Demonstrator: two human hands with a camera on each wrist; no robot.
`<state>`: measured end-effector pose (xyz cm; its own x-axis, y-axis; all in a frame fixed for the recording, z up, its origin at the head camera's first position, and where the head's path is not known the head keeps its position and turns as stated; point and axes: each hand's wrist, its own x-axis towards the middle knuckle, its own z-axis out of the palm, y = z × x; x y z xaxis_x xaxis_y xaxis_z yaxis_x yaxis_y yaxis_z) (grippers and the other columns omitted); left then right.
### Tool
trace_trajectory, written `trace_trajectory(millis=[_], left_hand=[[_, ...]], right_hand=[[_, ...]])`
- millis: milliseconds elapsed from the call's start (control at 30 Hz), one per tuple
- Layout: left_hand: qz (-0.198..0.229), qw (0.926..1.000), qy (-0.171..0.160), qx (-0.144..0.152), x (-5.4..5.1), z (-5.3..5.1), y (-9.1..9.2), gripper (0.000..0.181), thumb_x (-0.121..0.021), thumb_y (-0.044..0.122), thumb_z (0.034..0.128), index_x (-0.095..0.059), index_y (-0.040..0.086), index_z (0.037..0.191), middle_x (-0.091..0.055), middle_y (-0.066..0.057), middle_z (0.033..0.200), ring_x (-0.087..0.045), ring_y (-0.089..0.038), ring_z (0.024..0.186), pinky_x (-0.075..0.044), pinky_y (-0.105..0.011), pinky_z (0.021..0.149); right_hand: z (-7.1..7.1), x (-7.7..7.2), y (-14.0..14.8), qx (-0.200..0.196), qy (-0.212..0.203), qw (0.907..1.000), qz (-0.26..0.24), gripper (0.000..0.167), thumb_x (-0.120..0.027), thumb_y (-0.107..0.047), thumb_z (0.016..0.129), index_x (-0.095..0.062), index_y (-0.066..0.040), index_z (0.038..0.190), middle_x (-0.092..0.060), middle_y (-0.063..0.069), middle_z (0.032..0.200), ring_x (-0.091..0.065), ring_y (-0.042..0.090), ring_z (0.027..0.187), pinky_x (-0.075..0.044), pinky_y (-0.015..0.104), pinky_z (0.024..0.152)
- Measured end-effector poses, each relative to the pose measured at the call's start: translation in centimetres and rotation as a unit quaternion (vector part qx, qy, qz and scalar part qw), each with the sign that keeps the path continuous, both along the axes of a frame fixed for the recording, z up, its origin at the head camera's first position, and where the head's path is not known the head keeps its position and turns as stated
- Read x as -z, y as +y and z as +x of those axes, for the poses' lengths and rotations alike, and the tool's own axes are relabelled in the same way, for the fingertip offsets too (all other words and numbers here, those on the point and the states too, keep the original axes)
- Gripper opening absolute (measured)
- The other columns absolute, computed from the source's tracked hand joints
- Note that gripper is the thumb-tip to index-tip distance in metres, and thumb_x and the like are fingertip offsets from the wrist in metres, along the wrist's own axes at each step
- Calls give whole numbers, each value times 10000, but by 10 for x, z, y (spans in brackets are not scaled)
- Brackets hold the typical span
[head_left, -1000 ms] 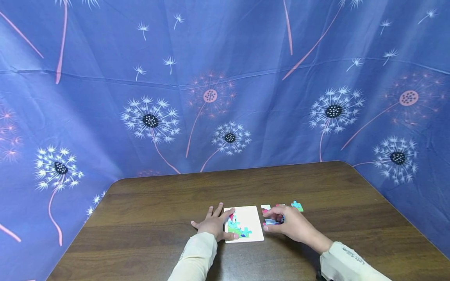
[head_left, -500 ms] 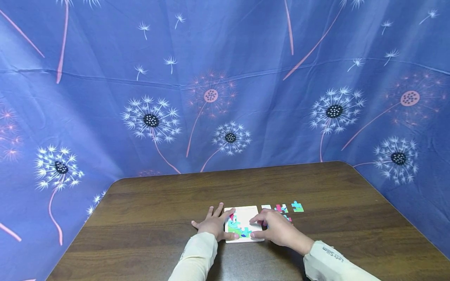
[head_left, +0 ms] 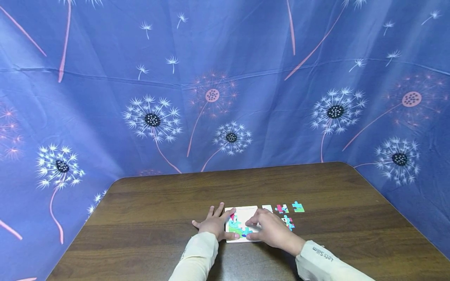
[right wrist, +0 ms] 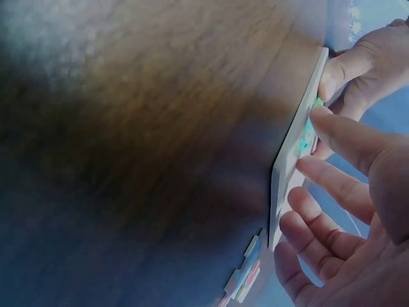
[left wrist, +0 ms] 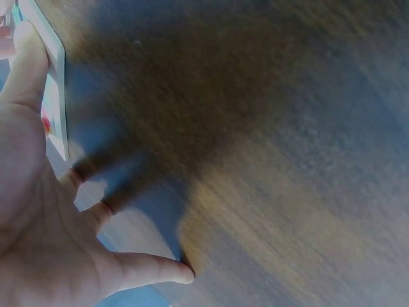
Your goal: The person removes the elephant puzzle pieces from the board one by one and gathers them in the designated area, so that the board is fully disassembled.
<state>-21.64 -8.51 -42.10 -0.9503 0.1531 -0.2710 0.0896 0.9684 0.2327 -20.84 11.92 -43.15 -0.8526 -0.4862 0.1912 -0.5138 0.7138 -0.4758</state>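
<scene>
A small square puzzle board (head_left: pixel 246 211) with a pale frame lies on the wooden table, several picture pieces (head_left: pixel 234 224) fitted along its left and lower side. My left hand (head_left: pixel 212 225) spreads its fingers over the left edge; its thumb and index finger rest on the board. From the right, my right hand (head_left: pixel 274 230) reaches over the board. Its thumb and index finger pinch a jigsaw piece (right wrist: pixel 305 144) at the board's surface, in teal colours in the right wrist view. The fingers hide most of that piece in the head view.
Loose jigsaw pieces lie right of the board: a mostly white one (head_left: pixel 267 207), a red and white one (head_left: pixel 281 208), a blue and green one (head_left: pixel 298 207), and a blue and red one (head_left: pixel 289 223) partly behind my right hand. A blue dandelion-print cloth (head_left: pixel 267 97) hangs behind the table.
My right hand has moved left from the loose pieces onto the board, carrying a jigsaw piece, and uncovered the pieces on the right. The left hand has stayed on the board's left edge.
</scene>
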Motion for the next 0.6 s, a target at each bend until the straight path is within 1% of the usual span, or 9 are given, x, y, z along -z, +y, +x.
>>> trace_trajectory(millis=[100,233,400,600], left_hand=[[-9,10000,-6,-5,1,-1,0,853,-760,598,807,-394,400,1552,-263,17,1668,-241,-291,1530,-275,-841,985],[2,10000,9,11,2,-2,0,858,-757,609,803,-390,407,1552,-266,16,1667,-242,-294,1530,-276,-842,984],[13,10000,11,-1,1,-1,0,853,-757,610,805,-391,411,1549,-265,21,1666,-242,-290,1530,-278,-837,988],[18,10000,-10,-1,-1,0,0,845,-754,603,816,-388,406,1552,-263,14,1667,-239,-293,1530,-276,-837,990]], right_hand=[[0,1,-1,8,140,9999,70,270,-923,-214,719,-810,-129,949,-612,-76,849,-535,99,781,-422,262,640],[-1,1,-3,-53,257,9996,113,226,-927,-191,709,-798,-147,890,-618,-74,853,-519,92,773,-421,265,645],[-1,1,-6,-48,142,9999,76,236,-931,-176,705,-770,-141,873,-598,-76,856,-508,105,784,-429,276,663],[0,1,-7,94,48,9999,15,299,-941,-168,676,-696,-163,848,-542,-90,840,-499,105,796,-443,297,691]])
